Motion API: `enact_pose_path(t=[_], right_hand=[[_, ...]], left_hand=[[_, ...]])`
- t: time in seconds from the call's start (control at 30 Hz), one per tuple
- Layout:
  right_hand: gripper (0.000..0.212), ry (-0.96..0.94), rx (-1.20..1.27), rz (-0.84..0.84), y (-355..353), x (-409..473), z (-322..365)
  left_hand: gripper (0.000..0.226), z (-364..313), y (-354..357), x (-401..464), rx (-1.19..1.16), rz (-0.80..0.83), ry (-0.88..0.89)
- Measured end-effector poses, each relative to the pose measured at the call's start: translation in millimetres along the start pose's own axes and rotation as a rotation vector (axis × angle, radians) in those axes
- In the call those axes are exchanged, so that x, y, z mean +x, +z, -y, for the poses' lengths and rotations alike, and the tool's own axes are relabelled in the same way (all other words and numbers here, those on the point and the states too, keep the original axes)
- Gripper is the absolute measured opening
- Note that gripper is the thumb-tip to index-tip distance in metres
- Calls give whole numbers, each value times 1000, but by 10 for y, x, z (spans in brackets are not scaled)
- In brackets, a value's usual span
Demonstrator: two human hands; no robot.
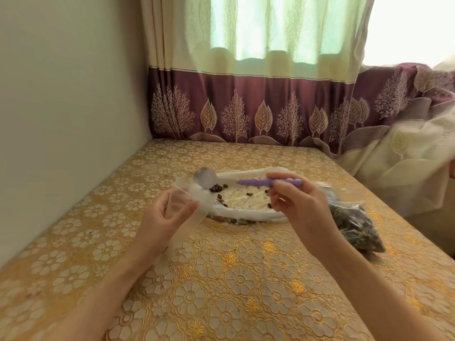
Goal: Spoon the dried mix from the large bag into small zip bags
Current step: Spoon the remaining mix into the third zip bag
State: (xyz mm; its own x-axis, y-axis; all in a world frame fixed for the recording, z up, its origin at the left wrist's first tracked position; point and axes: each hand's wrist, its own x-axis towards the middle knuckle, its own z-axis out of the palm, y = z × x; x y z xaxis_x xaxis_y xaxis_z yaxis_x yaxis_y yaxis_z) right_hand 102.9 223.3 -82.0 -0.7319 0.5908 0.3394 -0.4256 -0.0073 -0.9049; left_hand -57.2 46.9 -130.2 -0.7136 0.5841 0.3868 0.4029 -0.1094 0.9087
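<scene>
The left hand (167, 212) pinches a small bag (194, 205) open; the right hand (300, 205) grips a spoon (246, 182), its bowl at the bag's 12 o'clock. The large bag (246, 205) lies on the surface (221, 291) behind both, with a filled bag (354, 222) at its 3 o'clock.

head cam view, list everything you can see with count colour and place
large bag: one, clear, open at table centre, pale and dark dried mix inside
small zip bag: one, clear, held at the large bag's left end
spoon: one, purple handle, metal bowl at the small bag's mouth
filled bag: one, clear, dark contents, right of centre
tablecloth: one, gold floral
curtain: cream and maroon, behind table
left hand: holds small zip bag
right hand: pinches spoon handle
</scene>
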Motion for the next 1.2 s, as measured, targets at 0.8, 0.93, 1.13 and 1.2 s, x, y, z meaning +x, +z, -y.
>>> enact_pose_path(t=[0.8,0.93,1.13,1.2], right_hand=[[18,293,-1412,382,-108,568,-323],[18,263,-1315,392,-22,497,-312],[30,242,-1307,510,208,463,-329],[28,251,-1304,588,273,439,-359]], left_hand=[[70,-257,40,293,-60,-25,-17],[76,-264,32,335,-73,-38,-24],[63,-166,-39,260,-138,-51,-19],[73,-128,-59,241,-110,-55,-8]])
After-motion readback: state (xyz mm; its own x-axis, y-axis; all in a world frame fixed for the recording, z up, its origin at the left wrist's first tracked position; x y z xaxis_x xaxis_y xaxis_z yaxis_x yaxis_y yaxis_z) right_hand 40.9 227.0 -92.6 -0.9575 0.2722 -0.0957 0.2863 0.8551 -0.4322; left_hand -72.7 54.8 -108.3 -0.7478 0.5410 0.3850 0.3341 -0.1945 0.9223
